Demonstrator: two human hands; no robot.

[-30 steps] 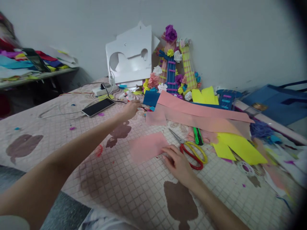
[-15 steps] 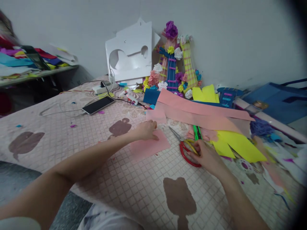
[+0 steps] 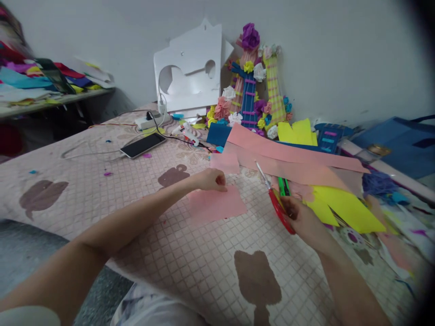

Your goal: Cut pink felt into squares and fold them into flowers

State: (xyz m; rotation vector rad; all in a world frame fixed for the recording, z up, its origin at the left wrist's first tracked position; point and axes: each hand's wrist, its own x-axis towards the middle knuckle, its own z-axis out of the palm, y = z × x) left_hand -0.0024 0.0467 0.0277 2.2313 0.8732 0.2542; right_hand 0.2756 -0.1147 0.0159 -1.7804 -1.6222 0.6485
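Observation:
A square of pink paper [image 3: 219, 208] lies on the patterned tablecloth in front of me. My left hand [image 3: 214, 180] is at its far edge, fingers curled in a pinch on the paper. Red-and-yellow-handled scissors [image 3: 279, 210] are in my right hand [image 3: 299, 215], gripped by the handles; their blades point away from me and look closed. Just beyond that hand, a green box cutter [image 3: 284, 186] rests on the table. Another small pink piece [image 3: 224, 163] sits past my left hand, beside long pink paper strips [image 3: 299, 158].
Yellow paper [image 3: 346, 208] and scraps cover the right side. A phone [image 3: 143, 145], a power strip [image 3: 152, 121] and a glue gun [image 3: 186, 132] with cords lie at the back left. Decorated paper guitars [image 3: 249, 97] and a white cut-out board [image 3: 190, 68] lean against the wall.
My right hand has lifted and turned the scissors, so they now stand more on edge. My left fingers have curled in at the paper's far edge. The view has shifted slightly.

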